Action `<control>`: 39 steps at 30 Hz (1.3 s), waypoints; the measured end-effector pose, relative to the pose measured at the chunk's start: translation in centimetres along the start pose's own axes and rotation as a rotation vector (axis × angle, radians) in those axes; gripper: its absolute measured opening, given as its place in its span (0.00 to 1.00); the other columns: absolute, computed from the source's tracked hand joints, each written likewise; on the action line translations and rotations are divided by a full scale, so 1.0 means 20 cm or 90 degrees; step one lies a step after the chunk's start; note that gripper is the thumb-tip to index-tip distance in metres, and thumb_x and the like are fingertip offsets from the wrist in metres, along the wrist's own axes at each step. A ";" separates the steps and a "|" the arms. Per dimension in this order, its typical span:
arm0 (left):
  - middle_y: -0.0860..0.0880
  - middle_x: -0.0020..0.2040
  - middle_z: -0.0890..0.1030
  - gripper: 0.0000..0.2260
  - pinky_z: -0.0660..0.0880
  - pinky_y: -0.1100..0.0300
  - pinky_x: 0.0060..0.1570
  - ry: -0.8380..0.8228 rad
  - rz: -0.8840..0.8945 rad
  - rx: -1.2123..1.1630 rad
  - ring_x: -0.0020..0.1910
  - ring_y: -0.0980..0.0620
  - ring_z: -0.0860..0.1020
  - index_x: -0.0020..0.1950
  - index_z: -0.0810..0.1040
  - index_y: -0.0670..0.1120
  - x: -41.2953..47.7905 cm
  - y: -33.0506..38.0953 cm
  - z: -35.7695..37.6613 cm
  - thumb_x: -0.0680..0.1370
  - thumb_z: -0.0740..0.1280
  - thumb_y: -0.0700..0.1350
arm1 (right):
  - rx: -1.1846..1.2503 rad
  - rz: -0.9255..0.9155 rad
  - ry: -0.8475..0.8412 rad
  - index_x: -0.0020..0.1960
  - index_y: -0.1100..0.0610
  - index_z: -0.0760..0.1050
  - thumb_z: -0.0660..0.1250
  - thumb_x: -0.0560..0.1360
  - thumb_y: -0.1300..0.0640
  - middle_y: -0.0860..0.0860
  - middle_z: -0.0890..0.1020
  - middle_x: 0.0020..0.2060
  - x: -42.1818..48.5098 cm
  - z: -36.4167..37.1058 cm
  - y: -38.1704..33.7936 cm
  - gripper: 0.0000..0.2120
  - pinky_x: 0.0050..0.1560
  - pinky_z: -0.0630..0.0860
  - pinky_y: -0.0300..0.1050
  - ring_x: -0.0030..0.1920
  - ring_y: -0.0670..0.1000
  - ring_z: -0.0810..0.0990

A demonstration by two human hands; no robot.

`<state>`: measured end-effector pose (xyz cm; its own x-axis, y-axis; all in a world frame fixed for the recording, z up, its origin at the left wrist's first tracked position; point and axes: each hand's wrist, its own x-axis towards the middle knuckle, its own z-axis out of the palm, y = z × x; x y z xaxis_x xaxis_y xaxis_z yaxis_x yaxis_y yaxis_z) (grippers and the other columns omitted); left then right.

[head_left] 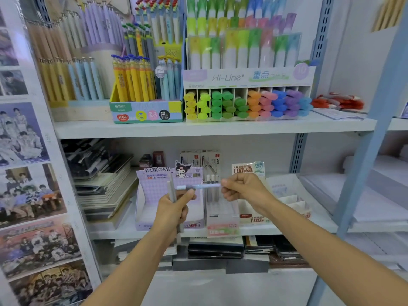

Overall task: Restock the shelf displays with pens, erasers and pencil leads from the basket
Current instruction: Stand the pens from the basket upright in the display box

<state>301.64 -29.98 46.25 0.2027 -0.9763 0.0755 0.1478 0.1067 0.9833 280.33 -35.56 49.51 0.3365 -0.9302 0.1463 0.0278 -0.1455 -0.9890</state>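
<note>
Taking everything relative to the Kuromi box (pixel 152 195), the purple carton on the middle shelf (pixel 313 226) that looks pretty much empty inside.

Off to its left is a leaning stack of flat packs (pixel 103 191), nothing to do with this job. Right in front of the box, the left hand (pixel 174 208) has its fingers clenched round a small bundle of slim grey sticks (pixel 171 191), held upright. Could be pens or lead tubes, too blurry to say. Across the box's upper right front, a pale blue stick (pixel 203 186) lies level between the hands. One end is by the left thumb, and the other is pinched in the fingers of the right hand (pixel 240 191), just right of the box. Further right sit a clear tray of refills (pixel 220 215) and a "100" lead carton (pixel 254 218). The basket isn't in shot.

My read is that one stick is getting peeled off the bundle to go into a display. To do it well, I'd hold the left grip firm so the rest doesn't fan out. Slide the blue one straight sideways until it's free, then turn it upright. Check which box matches it before dropping it in. That cardboard looks flimsy, so lower it in against the back wall rather than poking it.
</note>
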 end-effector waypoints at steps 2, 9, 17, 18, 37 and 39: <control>0.51 0.26 0.73 0.06 0.58 0.67 0.18 0.042 0.034 -0.037 0.19 0.58 0.61 0.47 0.81 0.40 -0.02 0.02 0.03 0.75 0.72 0.43 | -0.019 0.019 -0.032 0.47 0.64 0.81 0.70 0.73 0.61 0.58 0.84 0.38 -0.06 0.01 0.01 0.05 0.37 0.80 0.40 0.35 0.52 0.83; 0.47 0.29 0.75 0.05 0.59 0.67 0.17 0.048 0.088 -0.114 0.19 0.57 0.62 0.47 0.83 0.45 -0.07 0.08 0.10 0.72 0.74 0.43 | -0.097 0.043 -0.176 0.47 0.60 0.82 0.68 0.77 0.57 0.57 0.85 0.40 -0.15 0.06 0.00 0.07 0.41 0.81 0.40 0.40 0.52 0.85; 0.54 0.24 0.76 0.04 0.62 0.67 0.19 -0.034 0.088 0.052 0.18 0.57 0.63 0.44 0.81 0.40 -0.10 0.08 0.18 0.73 0.74 0.39 | -0.159 -0.130 -0.023 0.54 0.57 0.80 0.72 0.74 0.55 0.53 0.83 0.44 -0.07 0.14 -0.10 0.10 0.40 0.77 0.36 0.41 0.45 0.80; 0.54 0.23 0.75 0.04 0.62 0.67 0.19 -0.042 0.088 0.062 0.18 0.58 0.63 0.44 0.81 0.40 -0.10 0.06 0.19 0.73 0.74 0.39 | -0.183 -0.138 -0.021 0.52 0.58 0.80 0.72 0.74 0.56 0.52 0.82 0.42 -0.06 0.15 -0.09 0.09 0.39 0.76 0.35 0.40 0.45 0.78; 0.47 0.30 0.77 0.13 0.74 0.60 0.29 -0.136 -0.030 0.058 0.33 0.47 0.79 0.51 0.77 0.43 0.00 -0.04 0.12 0.84 0.57 0.49 | -0.418 -0.194 0.284 0.54 0.61 0.79 0.65 0.78 0.61 0.54 0.83 0.43 0.20 -0.08 0.12 0.07 0.33 0.79 0.42 0.41 0.51 0.82; 0.50 0.28 0.73 0.13 0.68 0.61 0.25 -0.128 -0.042 0.085 0.27 0.50 0.74 0.52 0.77 0.44 0.02 -0.05 0.11 0.83 0.57 0.51 | -0.453 -0.194 0.266 0.54 0.62 0.80 0.65 0.78 0.62 0.54 0.84 0.44 0.22 -0.07 0.15 0.07 0.46 0.80 0.48 0.46 0.53 0.82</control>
<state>299.50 -30.84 45.59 -0.0017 -0.9996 0.0289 0.0216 0.0288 0.9994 280.62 -40.63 47.19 0.0347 -0.8439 0.5355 -0.5799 -0.4534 -0.6769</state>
